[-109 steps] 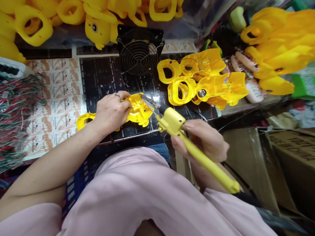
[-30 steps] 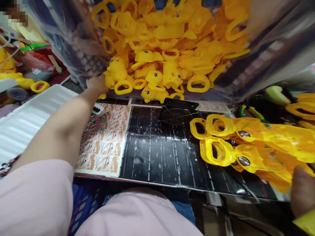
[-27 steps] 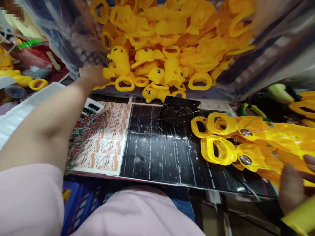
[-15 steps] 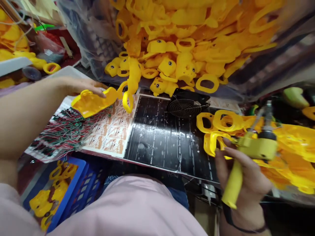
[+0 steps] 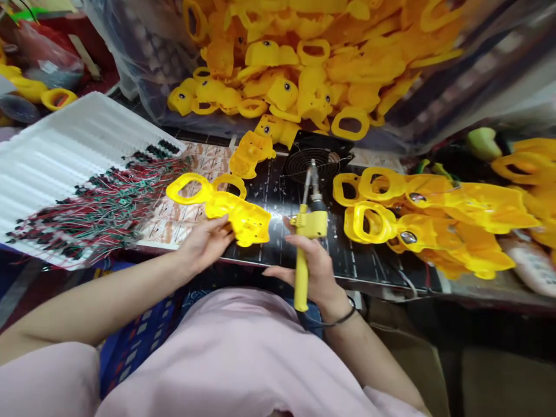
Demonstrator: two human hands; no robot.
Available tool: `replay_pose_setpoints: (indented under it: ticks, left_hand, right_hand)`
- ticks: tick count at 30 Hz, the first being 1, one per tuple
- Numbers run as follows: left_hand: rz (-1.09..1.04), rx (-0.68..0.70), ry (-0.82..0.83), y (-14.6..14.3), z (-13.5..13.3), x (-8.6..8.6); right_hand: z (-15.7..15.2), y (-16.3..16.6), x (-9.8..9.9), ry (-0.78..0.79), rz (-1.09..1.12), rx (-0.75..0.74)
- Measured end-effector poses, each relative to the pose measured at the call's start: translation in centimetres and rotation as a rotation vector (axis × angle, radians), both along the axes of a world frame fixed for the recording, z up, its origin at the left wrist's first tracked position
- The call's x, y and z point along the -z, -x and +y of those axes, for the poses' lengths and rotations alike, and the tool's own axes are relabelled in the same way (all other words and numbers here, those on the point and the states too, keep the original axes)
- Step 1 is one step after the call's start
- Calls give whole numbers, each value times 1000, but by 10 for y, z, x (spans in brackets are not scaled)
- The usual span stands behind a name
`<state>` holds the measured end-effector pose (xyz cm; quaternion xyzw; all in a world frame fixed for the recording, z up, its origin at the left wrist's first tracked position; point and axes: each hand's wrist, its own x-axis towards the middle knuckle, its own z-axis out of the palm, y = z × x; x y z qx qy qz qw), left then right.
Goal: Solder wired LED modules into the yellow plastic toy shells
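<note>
My left hand [image 5: 207, 244] grips the lower edge of a yellow plastic shell half [image 5: 243, 217], its hollow side up, above the front of the bench. The shell has a ring-shaped end on its left. Just right of it, my right hand [image 5: 315, 263] is closed around a yellow soldering gun [image 5: 311, 225], which stands upright with its metal tip and thin feed tube pointing away from me. The tip is apart from the shell. Behind the held shell lies another yellow shell piece [image 5: 252, 153], hollow side showing.
Red and green wires [image 5: 117, 200] with black ends lie on a white ribbed tray [image 5: 87, 130] at left. A black fan [image 5: 313, 165] stands at the back of the black bench mat [image 5: 278, 191]. Stacked yellow shells [image 5: 460, 211] lie right; a plastic bag of animal-shaped shells [image 5: 299, 87] is behind.
My left hand has brought a yellow shell from the left to in front of me. The right hand has carried the soldering gun leftward from the shell stack. The camera view has shifted.
</note>
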<state>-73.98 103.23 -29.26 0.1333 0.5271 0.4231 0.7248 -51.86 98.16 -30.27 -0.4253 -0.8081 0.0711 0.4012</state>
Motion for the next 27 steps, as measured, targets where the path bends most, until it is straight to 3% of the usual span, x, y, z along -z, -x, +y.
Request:
replay_pose_setpoints:
  ticks: [2, 3, 4, 6, 8, 9, 10, 12, 14, 16, 17, 19, 22, 25, 27]
  left_hand:
    - [-133, 26, 5, -13, -12, -2]
    - [-179, 107, 15, -13, -16, -4]
    - [-200, 235, 24, -10, -19, -7]
    - [-170, 632, 12, 5, -16, -17]
    - [-49, 1023, -115, 23, -3, -31]
    - [83, 1131, -243, 30, 8, -39]
    - [251, 1154, -386, 33, 21, -46]
    - [758, 962, -667, 28, 48, -52]
    - [1020, 774, -710, 11, 75, -46]
    - [1401, 843, -714, -5, 98, -29]
    - [1486, 933, -725, -10, 106, -20]
    - [1566, 1113, -711, -12, 118, -7]
    - [1517, 1289, -756, 4, 124, 0]
    - [1407, 1360, -957, 22, 117, -3]
    - [1359, 1305, -1083, 27, 104, -6]
  right_hand:
    - [2, 10, 6, -12, -49, 8]
    - [3, 12, 9, -26, -86, 30]
    - [5, 12, 11, -41, -121, 54]
    - [7, 5, 14, -77, -176, 87]
    - [7, -12, 13, -103, -207, 71]
    - [6, -22, 12, -108, -220, 53]
    - [4, -33, 10, -117, -235, 32]
    - [0, -55, 9, -119, -275, -4]
    - [-3, -74, 11, -113, -326, -25]
    - [-4, -88, 15, -128, -378, -56]
    - [-4, -94, 17, -144, -396, -69]
    - [-5, -103, 20, -163, -411, -80]
    - [-11, -111, 21, -121, -411, -53]
    - [-15, -113, 23, -102, -376, -38]
    - [-12, -109, 26, -108, -354, -41]
